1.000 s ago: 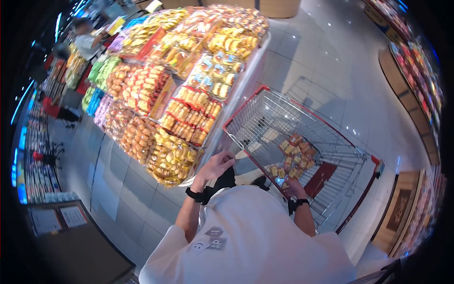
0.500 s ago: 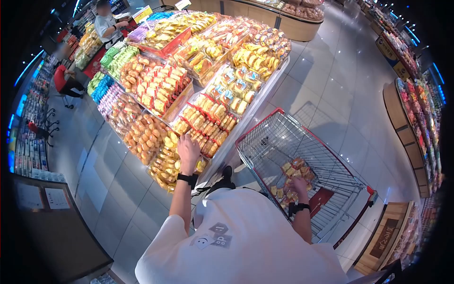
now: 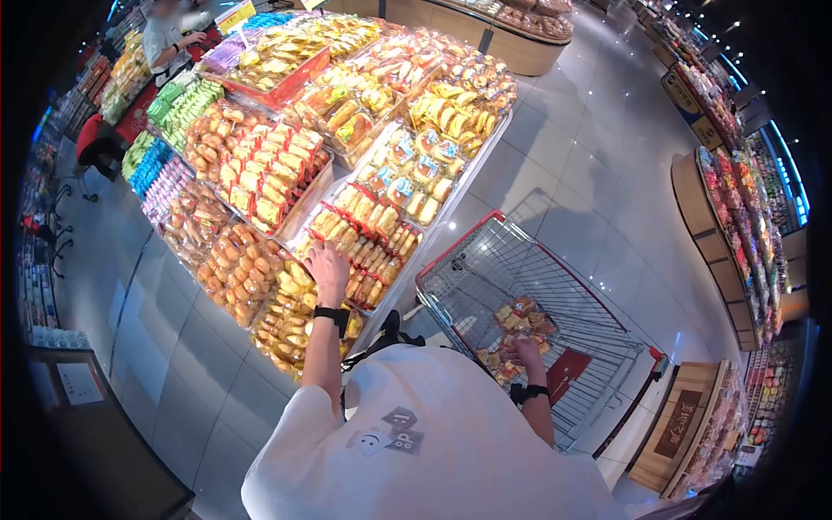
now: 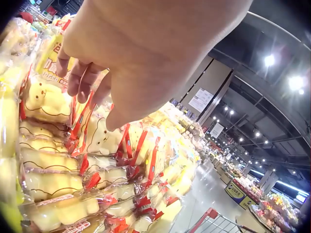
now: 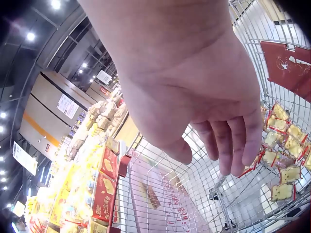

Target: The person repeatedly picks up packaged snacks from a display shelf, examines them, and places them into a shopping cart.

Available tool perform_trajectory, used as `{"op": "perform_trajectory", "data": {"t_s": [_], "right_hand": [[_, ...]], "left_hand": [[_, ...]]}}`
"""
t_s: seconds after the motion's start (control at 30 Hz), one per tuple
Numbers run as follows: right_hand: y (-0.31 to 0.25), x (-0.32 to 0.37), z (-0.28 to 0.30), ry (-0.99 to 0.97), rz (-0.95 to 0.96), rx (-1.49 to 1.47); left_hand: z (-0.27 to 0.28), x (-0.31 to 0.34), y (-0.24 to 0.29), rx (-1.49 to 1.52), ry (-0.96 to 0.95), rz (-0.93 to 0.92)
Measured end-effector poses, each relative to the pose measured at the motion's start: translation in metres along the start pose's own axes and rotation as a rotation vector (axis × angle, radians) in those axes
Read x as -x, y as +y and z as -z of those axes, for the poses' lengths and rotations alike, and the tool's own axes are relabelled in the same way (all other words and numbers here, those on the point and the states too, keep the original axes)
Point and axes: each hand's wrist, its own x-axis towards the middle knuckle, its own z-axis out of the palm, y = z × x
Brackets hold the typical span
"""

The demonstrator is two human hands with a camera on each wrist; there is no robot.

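My left hand reaches over the slanted bread display, right at a row of bear-faced breads in clear wrappers with red edges. In the left wrist view its fingers are loosely bent down among the wrapped breads, and no pack shows in its grasp. My right hand hangs over the shopping cart, fingers relaxed and palm bare in the right wrist view. Below and beside it, several small wrapped bear breads lie in the cart's wire basket.
Yellow-wrapped breads and round brown buns fill the neighbouring display sections. The cart's red folding panel is near my right wrist. A person stands beyond the display. Curved wooden shelves line the right side of the aisle.
My left hand has gone from beside the display edge onto the bear-faced breads. My right hand stays over the cart. The head view has shifted, showing more of the display and aisle.
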Motion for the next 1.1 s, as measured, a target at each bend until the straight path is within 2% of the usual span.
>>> {"op": "perform_trajectory", "data": {"t_s": [0.07, 0.13, 0.27, 0.33, 0.5, 0.63, 0.73, 0.8, 0.87, 0.93, 1.07, 1.1], "right_hand": [[-0.015, 0.026, -0.010, 0.034, 0.018, -0.073], [-0.025, 0.040, -0.019, 0.120, 0.033, 0.019], [-0.009, 0.029, -0.009, 0.070, -0.021, -0.060], [-0.001, 0.027, -0.009, 0.127, -0.023, 0.095], [0.011, 0.019, -0.005, 0.096, -0.006, 0.102], [0.012, 0.014, -0.003, 0.081, -0.013, 0.109], [0.003, 0.015, -0.004, 0.078, 0.025, 0.168], [0.014, -0.007, 0.002, 0.045, 0.047, 0.210], [0.019, -0.020, 0.007, 0.010, 0.071, 0.251], [0.018, -0.028, 0.008, -0.030, 0.084, 0.202], [0.011, -0.030, 0.005, -0.013, 0.097, 0.160], [0.011, -0.035, 0.007, -0.043, 0.119, 0.193]], "left_hand": [[-0.006, -0.005, 0.004, -0.004, -0.043, 0.020], [-0.013, -0.009, 0.005, -0.056, -0.037, 0.065], [-0.012, -0.009, 0.010, -0.037, -0.063, 0.088], [-0.016, -0.008, 0.009, -0.048, -0.060, 0.077], [-0.022, -0.003, 0.004, -0.031, -0.019, 0.036], [0.000, 0.002, 0.007, 0.054, 0.022, 0.020], [0.022, 0.009, 0.007, 0.202, 0.037, 0.012], [0.038, 0.018, 0.010, 0.412, 0.071, 0.032], [0.045, 0.024, 0.007, 0.438, 0.120, 0.016], [0.058, 0.032, 0.006, 0.578, 0.097, 0.087], [0.104, 0.052, 0.012, 0.506, 0.095, 0.086], [0.111, 0.057, 0.011, 0.490, 0.025, 0.094]]}}
